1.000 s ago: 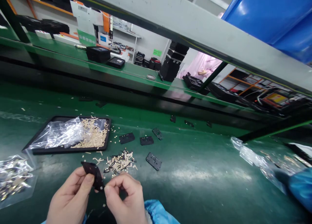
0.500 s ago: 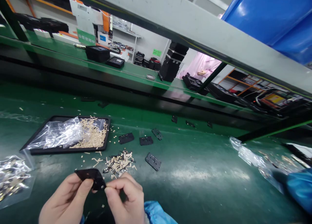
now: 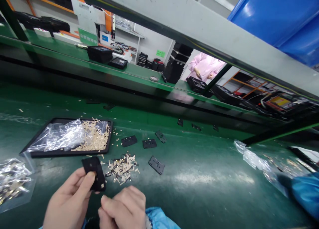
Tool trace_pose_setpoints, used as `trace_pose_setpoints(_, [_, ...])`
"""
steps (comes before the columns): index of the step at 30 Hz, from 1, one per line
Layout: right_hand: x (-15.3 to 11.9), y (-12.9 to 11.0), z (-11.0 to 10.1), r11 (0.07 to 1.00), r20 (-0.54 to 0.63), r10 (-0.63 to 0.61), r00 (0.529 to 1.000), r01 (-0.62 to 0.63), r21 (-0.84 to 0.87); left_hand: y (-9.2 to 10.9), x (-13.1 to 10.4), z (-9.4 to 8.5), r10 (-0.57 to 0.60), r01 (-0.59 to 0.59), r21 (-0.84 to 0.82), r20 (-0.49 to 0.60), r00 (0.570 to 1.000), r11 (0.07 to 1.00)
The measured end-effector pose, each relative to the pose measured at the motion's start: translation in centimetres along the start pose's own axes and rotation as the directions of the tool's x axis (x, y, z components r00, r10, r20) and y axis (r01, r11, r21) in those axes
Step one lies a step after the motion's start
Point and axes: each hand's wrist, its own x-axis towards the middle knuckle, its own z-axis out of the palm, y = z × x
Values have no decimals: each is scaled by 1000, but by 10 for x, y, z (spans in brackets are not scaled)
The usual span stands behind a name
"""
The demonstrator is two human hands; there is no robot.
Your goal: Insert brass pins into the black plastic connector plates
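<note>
My left hand grips a thin black plastic plate between thumb and fingers, its face tilted up; a small pale piece shows near its lower corner. Just right of the plate, apart from it, my right hand is closed with its fingers curled. Whatever it may pinch is hidden. A loose pile of small tan and black strips lies beyond my hands. Past the pile rest several similar plates, among them a black plate and a slotted plate.
A black tray at left holds clear plastic bags and many tan strips. A bag of metallic parts lies at far left. More clear bags and a blue sleeve are at right. Across the bench a person in pink works.
My right hand has come away from the plate's edge and moved down. My left hand has turned the plate more upright. The person in pink has shifted, with both hands now showing.
</note>
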Motion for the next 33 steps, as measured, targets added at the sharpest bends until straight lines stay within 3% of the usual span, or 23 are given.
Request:
trace_pose_setpoints(3, [1, 4, 1, 975, -48, 152, 987, -142, 174, 10, -3, 23, -110, 111, -30, 25, 994, 993])
trace_pose_setpoints(6, [12, 12, -4, 874, 76, 333, 940, -338, 349, 12, -4, 29, -196, 198, -42, 47, 980, 979])
trace_pose_setpoints(11, [35, 23, -10, 449, 453, 529, 718, -690, 568, 5, -4, 26, -279, 284, -40, 100, 955, 958])
trace_pose_setpoints(14, [39, 24, -10, 292, 534, 553, 640, -749, 595, 3, -4, 24, -297, 302, -12, 151, 943, 953])
trace_pose_setpoints(17, [39, 24, -8, 231, 559, 553, 618, -758, 610, 2, -4, 21, -290, 294, 8, 174, 941, 956])
trace_pose_setpoints(22, [36, 25, -4, 240, 529, 559, 639, -735, 634, 2, -3, 21, -274, 275, 23, 199, 941, 961])
trace_pose_setpoints(25, [33, 25, -3, 313, 478, 548, 687, -698, 645, 2, -5, 24, -295, 304, -11, 202, 934, 953])
trace_pose_setpoints(27, [31, 23, -3, 447, 388, 516, 764, -626, 638, 2, -5, 26, -305, 314, -38, 164, 938, 948])
trace_pose_setpoints(30, [28, 21, -4, 722, 181, 379, 908, -412, 557, 0, -5, 26, -317, 324, -65, 97, 944, 944])
trace_pose_setpoints(33, [26, 21, -2, 860, 70, 218, 973, -225, 457, -4, -4, 26, -364, 370, -78, 86, 928, 926])
